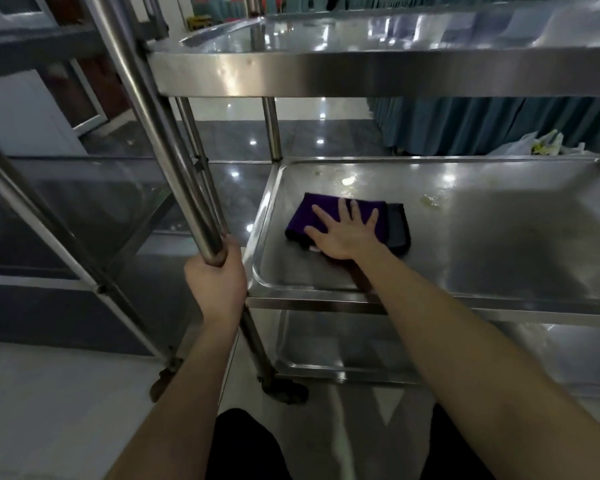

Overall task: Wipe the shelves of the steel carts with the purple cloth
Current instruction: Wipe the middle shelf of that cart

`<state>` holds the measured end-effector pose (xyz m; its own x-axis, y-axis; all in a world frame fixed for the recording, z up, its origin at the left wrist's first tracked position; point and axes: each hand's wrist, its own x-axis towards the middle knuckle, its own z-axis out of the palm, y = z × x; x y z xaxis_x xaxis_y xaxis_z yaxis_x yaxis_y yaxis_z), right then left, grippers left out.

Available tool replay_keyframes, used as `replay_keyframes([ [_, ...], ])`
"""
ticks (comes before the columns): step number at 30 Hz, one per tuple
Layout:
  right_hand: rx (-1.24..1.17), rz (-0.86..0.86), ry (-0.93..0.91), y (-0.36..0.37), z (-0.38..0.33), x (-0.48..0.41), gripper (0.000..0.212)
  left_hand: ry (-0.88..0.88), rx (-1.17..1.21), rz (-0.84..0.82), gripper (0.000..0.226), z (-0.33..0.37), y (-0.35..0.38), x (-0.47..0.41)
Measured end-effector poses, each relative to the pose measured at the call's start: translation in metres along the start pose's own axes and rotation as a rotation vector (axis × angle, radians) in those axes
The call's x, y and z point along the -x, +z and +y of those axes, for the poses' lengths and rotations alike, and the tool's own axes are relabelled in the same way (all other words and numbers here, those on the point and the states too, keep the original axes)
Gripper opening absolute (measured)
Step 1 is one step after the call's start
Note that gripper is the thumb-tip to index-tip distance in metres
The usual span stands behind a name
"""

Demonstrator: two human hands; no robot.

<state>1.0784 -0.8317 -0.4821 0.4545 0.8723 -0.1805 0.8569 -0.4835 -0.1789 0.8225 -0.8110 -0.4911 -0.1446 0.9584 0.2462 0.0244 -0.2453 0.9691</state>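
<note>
Head view, one cart (pixel 326 299), steel, three tiers; places given from its middle shelf (pixel 482 251).

- Middle shelf: a shallow tray with a raised rim, pale smears (pixel 430 201) near its far edge.
- Purple cloth (pixel 309 216): folded and lying flat on the middle shelf, at its left end, short of the smears. A grey, dark-edged layer shows at its right side.
- Right hand (pixel 343 233): laid palm down on the cloth with fingers straight and spread, pressing it to the shelf. The forearm crosses the near rim.
- Left hand (pixel 219 278): just left of the shelf's near-left corner, fingers wrapped round the cart's upright post (pixel 160 133).
- Top shelf (pixel 361 74): directly above, shiny.
- Bottom shelf (pixel 354 344): directly below.
- Wheel (pixel 284 393): below the near-left corner, on the floor.
- Second cart (pixel 84 209): left of the shelf, close beside the post.
- Teal drapes (pixel 482 126) and a plastic bag (pixel 537 143): beyond the far edge.
</note>
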Motion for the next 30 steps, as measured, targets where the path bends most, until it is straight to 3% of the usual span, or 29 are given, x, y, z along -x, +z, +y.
replay_keyframes([
  [6,0.009,0.01,-0.095,0.008,-0.082,-0.028,0.078,-0.009,0.016,-0.014,0.044,-0.001,0.002,-0.001],
  [13,0.03,-0.021,-0.232,0.037,-0.069,0.057,0.076,-0.037,0.005,-0.033,0.043,0.006,0.001,-0.001],
  [20,-0.006,-0.043,-0.215,0.02,0.027,0.087,0.077,-0.029,-0.064,-0.02,0.032,0.013,-0.002,-0.003],
  [26,-0.009,0.003,0.037,-0.002,0.167,0.113,0.078,-0.049,-0.081,-0.011,0.036,0.01,-0.002,-0.01],
  [30,-0.025,0.011,0.145,-0.011,0.208,0.112,0.077,-0.062,-0.038,-0.05,0.029,0.001,0.0,-0.016],
])
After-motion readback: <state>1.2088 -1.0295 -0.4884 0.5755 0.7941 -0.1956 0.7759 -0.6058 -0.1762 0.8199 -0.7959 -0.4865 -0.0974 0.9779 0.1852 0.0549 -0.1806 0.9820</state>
